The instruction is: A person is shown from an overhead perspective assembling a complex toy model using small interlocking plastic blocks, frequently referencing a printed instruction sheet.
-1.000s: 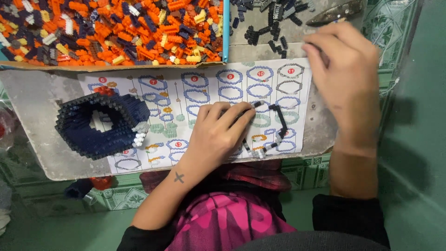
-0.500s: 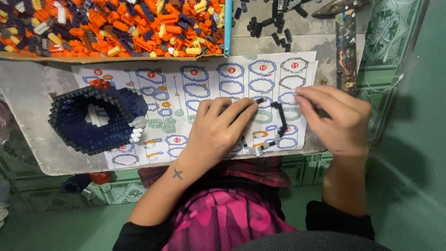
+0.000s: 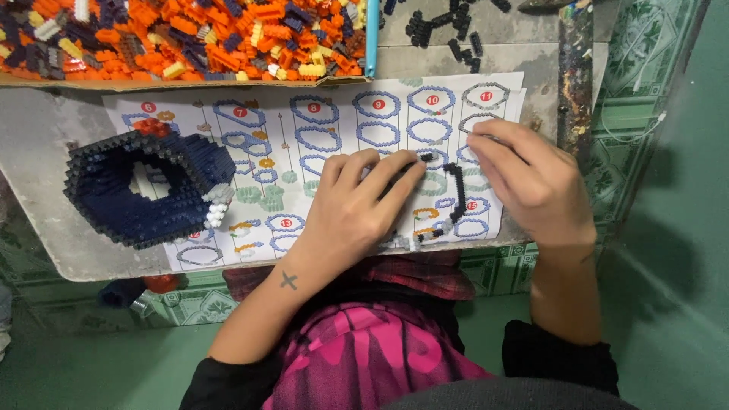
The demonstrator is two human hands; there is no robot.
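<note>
My left hand lies palm down on the printed instruction sheet, its fingertips pressing a thin ring of small black and white bricks. My right hand hovers at the ring's right side with fingers curled; whether it pinches a small brick is hidden. A dark blue hollow brick model with a white patch sits on the sheet's left end.
A shallow box of orange, yellow, blue and white small bricks lies along the far edge. Loose black bricks are scattered on the grey board. A paint-stained stick stands at right. Green tiled floor lies below.
My right hand came down from the far right corner of the sheet to the ring's right side. My left hand stayed pressed on the ring.
</note>
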